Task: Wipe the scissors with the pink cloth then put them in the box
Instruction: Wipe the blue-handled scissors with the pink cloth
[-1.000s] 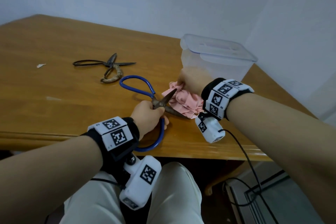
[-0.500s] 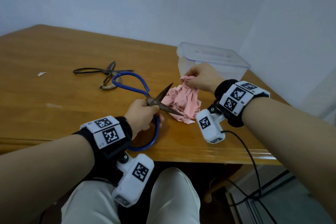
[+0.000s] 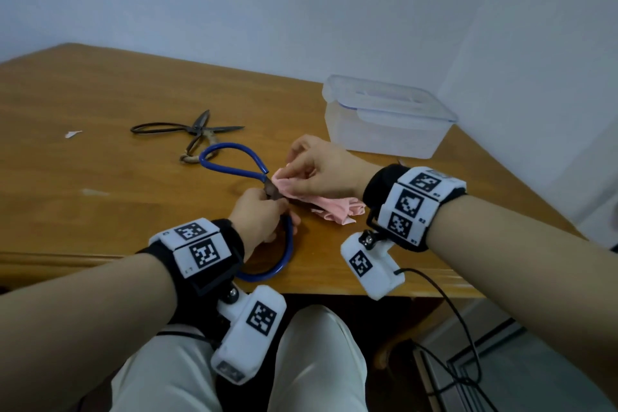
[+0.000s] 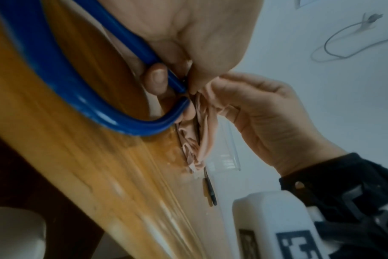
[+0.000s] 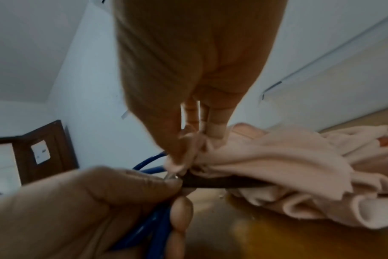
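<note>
My left hand (image 3: 259,216) grips the blue-handled scissors (image 3: 230,169) at the pivot, near the table's front edge. One blue loop (image 4: 55,84) curves under my palm. My right hand (image 3: 321,170) pinches the pink cloth (image 3: 334,207) and holds it against the dark blades (image 5: 222,182) just past the pivot. The cloth (image 5: 277,166) drapes over the blades and trails right onto the table, hiding most of them. One blade tip (image 4: 210,191) pokes out beyond the cloth. The clear plastic box (image 3: 384,117) stands open at the back right.
A second pair of scissors (image 3: 190,130), dark metal with wire loops, lies on the wooden table (image 3: 100,177) behind the blue pair. A small white scrap (image 3: 72,134) lies far left. A black cable (image 3: 444,304) hangs off the table edge at right.
My right hand has carried the cloth left and down onto the blades, covering them. The scissors have dropped lower toward the table, still in my left hand.
</note>
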{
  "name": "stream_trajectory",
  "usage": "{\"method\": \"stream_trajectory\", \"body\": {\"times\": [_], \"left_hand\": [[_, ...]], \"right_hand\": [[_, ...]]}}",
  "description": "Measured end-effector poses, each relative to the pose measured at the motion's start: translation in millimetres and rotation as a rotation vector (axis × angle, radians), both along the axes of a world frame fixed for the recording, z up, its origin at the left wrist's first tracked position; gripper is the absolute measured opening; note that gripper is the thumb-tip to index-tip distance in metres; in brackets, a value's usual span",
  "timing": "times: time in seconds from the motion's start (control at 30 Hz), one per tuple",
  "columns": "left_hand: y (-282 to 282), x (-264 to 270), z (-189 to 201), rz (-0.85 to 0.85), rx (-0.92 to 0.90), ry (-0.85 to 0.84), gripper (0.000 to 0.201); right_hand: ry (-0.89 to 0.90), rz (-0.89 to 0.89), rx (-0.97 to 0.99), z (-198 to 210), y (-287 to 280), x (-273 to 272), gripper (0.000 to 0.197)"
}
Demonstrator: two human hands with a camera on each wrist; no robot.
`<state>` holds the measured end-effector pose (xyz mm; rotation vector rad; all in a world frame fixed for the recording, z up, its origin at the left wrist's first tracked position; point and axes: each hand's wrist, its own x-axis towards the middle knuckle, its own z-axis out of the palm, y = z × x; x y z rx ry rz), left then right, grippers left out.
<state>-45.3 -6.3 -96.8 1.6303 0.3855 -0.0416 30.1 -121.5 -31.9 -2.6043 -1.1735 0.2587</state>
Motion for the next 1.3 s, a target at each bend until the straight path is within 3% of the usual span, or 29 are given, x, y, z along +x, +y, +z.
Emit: {"method": "stream_trajectory", "body": {"times": [0.1,0.33,0.57,0.8,0.9,0.97,1.03,1.13,1.3], "left_hand": [[-1.9,1.3,-4.6,0.015,0.020,0.020,0.018],[-3.2,5.7,-7.3,0.031,0.046,0.050,0.018],[-3.8,6.3,-5.1,0.037,0.007,0.076,0.021],[-1.6,8.0,-6.2,0.011,0.016,0.081,0.013],[-1.8,8.1,-5.6,-0.001,0.044,0.085,0.013],[-0.8,7.9,-6.8,0.002,0.049,0.068,0.014],[0.0,8.4,-8.4,0.006,0.041,0.058,0.013],[-0.3,7.9,-8.3,0.014,0.044,0.064,0.012],[-0.6,7.3,-7.3,0.008,0.057,0.071,0.016]], "right_hand": [[-0.085,0.015,-0.024,-8.2,7.9,-0.4,0.037],[-0.244,0.197,-0.271,-6.3,14.9,-1.5,0.028],[-0.467,0.336,-0.382,-9.4,19.2,-4.3,0.026],[-0.340,0.149,-0.490,-16.7,16.5,-1.5,0.028],[-0.191,0.036,-0.370,-9.8,10.1,4.9,0.025],[-0.189,-0.011,-0.226,-5.3,11.8,6.8,0.019],[-0.204,0.044,-0.155,-4.1,16.9,5.9,0.016],[-0.153,0.143,-0.259,-6.3,21.7,3.4,0.022],[-0.284,0.149,-0.320,-7.0,27.0,2.4,0.023]]}}
